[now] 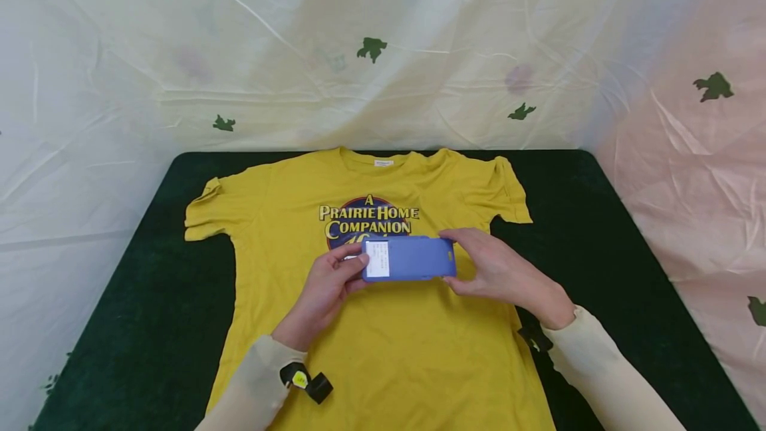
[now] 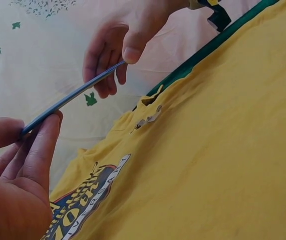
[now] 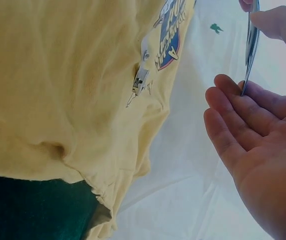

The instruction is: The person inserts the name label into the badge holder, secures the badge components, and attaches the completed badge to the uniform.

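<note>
two hands hold one blue case (image 1: 419,259), thin and flat, raised clear of a yellow t-shirt (image 1: 383,351); in the head view it sits near the middle, toward five o'clock. the left hand (image 1: 326,285) is clamped on its nine o'clock end, thumb on the near face beside a white label (image 1: 377,259), fingers behind. the right hand (image 1: 503,268) is closed on the three o'clock end, thumb and fingers on opposite edges, the other fingers extended behind.

the shirt lies spread on a dark green table (image 1: 137,298), collar toward twelve o'clock, with a collar tag (image 1: 383,163) showing. a round printed logo (image 1: 368,211) reading "a prairie home companion" lies at ten to eleven o'clock from the case, partly covered by it. in the right wrist view a small silvery thing (image 3: 141,80), too unclear to name, rests on the shirt at about seven o'clock from the logo. pale cloth (image 1: 269,52) with green leaf shapes (image 1: 372,49) hangs beyond the table at twelve o'clock.
</note>
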`<state>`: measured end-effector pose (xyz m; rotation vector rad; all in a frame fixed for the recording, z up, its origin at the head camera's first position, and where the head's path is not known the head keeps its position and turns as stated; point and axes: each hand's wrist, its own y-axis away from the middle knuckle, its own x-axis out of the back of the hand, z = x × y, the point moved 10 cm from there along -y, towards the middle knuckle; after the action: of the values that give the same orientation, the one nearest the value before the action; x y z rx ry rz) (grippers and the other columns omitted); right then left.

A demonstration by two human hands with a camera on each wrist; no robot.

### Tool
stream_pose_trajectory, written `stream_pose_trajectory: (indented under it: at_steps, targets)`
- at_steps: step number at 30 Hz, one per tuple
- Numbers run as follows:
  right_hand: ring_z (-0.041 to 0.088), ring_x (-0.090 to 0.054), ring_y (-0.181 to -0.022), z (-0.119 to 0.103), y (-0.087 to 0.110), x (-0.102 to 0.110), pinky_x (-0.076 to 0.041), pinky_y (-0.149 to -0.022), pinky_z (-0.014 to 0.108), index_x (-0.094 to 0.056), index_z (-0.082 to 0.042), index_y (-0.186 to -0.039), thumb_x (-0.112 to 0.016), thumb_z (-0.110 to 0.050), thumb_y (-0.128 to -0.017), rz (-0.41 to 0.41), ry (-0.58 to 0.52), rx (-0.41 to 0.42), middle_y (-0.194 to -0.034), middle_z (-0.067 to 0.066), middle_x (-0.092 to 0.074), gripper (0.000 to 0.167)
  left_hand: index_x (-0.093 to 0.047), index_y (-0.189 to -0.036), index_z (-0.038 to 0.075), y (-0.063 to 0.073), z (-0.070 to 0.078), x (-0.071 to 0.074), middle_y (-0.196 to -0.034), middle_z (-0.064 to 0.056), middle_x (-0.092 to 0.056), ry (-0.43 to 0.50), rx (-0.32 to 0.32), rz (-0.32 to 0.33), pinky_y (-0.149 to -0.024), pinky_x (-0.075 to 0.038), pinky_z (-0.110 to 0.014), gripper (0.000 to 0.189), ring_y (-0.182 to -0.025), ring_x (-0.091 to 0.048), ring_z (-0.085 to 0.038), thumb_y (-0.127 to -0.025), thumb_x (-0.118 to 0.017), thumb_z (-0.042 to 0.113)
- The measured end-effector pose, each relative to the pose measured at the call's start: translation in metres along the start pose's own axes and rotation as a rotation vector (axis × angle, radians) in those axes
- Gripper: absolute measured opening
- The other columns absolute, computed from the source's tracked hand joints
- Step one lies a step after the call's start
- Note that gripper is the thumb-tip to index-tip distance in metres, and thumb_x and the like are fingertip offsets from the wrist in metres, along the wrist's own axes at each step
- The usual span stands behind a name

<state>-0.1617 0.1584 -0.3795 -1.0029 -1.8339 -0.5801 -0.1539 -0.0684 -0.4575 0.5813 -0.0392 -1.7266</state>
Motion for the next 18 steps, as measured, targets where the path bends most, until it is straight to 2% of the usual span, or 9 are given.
stream_pose_trajectory:
  at_steps: [18]
  targets:
    - [0.033,-0.061,-0.12,-0.0011,-0.0021,-0.0027,-0.052,-0.103,0.054,-0.052,-0.002,-0.145,-0.086,-0.032,-0.084,-0.004,-0.016,0.002,-0.137,0.013,-0.061,0.075,-0.055,-0.143,-0.002,-0.0014,-0.0014,0.0001,-0.132,-0.021,-0.063,-0.002,-0.002,0.009,-0.087,-0.061,-0.033,0.038,-0.098,-0.07,-0.023,-0.106,-0.057,0.007]
